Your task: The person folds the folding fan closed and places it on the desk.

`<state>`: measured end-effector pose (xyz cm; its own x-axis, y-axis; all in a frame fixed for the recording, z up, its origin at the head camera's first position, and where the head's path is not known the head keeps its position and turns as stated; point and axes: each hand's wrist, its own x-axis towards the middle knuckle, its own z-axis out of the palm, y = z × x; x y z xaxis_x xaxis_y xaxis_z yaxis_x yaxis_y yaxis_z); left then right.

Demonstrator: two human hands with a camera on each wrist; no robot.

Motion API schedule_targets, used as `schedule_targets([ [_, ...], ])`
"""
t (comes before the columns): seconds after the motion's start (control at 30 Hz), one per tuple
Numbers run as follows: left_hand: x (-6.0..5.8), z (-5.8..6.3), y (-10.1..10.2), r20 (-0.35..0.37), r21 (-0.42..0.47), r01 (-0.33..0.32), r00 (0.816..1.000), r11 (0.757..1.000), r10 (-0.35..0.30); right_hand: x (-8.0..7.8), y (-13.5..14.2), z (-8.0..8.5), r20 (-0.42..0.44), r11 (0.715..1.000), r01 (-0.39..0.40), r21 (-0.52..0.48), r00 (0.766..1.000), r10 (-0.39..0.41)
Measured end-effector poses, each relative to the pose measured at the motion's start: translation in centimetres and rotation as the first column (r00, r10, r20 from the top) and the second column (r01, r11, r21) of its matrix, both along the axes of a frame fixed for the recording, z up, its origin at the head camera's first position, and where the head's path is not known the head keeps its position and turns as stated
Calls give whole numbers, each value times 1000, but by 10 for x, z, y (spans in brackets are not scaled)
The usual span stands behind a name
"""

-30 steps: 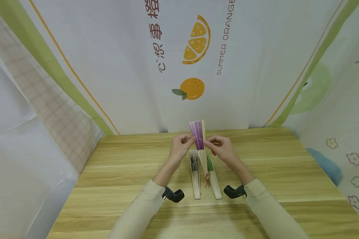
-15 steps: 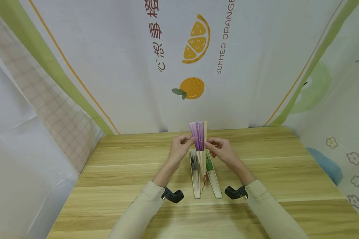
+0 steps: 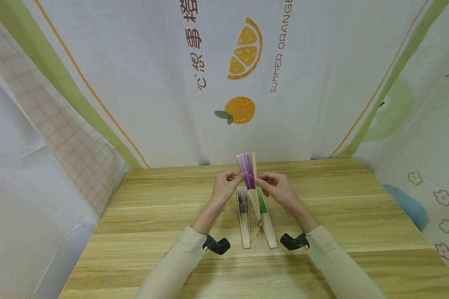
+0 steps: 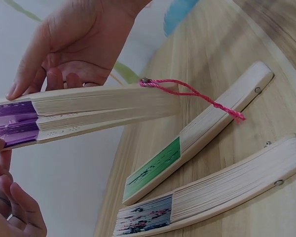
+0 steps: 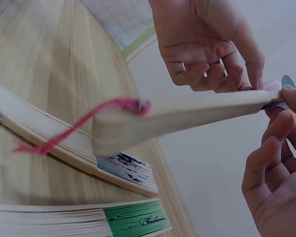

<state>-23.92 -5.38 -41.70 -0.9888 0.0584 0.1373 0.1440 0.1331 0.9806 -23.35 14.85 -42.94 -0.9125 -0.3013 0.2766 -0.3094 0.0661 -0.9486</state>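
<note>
A purple folding fan [image 3: 248,171], partly spread, is held up above the table between both hands. The left hand [image 3: 225,187] pinches its left edge near the top, and the right hand [image 3: 277,189] pinches the pale wooden right edge. From the fan's lower end hangs a red cord [image 4: 202,96]. Beneath it on the table lie two folded fans: one with a grey, dark-patterned leaf [image 3: 243,200] and one with a green leaf [image 3: 262,202]. The purple fan overlaps part of the green one in the head view. Purple pleats [image 4: 15,121] show in the left wrist view.
The wooden table [image 3: 153,236] spreads around the fans, its far edge meeting a white cloth [image 3: 164,104] printed with oranges. Cloths also hang at the left and right sides. Dark wrist-worn devices [image 3: 217,245] sit below both hands.
The purple fan's lower end and cord swing left by half a second ago, then back right now. Its right edge shifts right and back with the right hand's fingers. The other fans stay still.
</note>
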Motion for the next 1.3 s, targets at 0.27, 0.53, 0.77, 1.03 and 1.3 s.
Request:
schedule_targets([
  [0.27,1,1,-1,10,-24,40,999,999,-40,-1,1,-5,-31,1000,26,-1,999,-26],
  [0.53,-1,-3,-1,37,-17,58,998,998,-57,0,0,-7,7,999,33,13,999,-33],
  [0.77,11,10,-2,76,-8,83,994,997,-82,1,0,-11,82,999,20,43,996,-23],
  [1.03,30,29,-5,69,20,110,991,994,-111,0,-1,-15,97,999,-20,51,995,15],
  [1.3,31,30,-4,78,16,113,990,993,-114,0,0,-16,117,997,-41,61,993,34],
])
